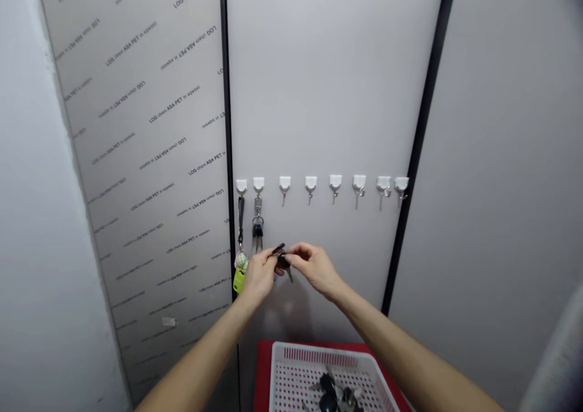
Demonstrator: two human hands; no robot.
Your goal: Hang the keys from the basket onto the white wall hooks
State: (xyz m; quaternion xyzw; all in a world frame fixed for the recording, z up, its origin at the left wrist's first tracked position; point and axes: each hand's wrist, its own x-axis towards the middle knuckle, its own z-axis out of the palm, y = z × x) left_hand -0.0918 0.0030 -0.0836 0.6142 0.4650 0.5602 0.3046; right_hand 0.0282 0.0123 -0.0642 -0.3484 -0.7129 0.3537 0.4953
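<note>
A white perforated plastic basket (pixel 291 369) is sitting nearest, holding a pile of dark keys (pixel 334 394). Above it, the left hand (pixel 259 275) and right hand (pixel 314 269) are both pinching one black key bunch (pixel 282 259) between fingertips, arms outstretched, just below a row of white wall hooks (pixel 336 183).

a row of eight white wall hooks (pixel 335 182); the first carries a lanyard with a green tag (pixel 239 280), the second a key bunch (pixel 257 230). below, a white basket (pixel 296 369) holding what look like dark keys (pixel 334 395), on a red surface (pixel 263 369).
</note>
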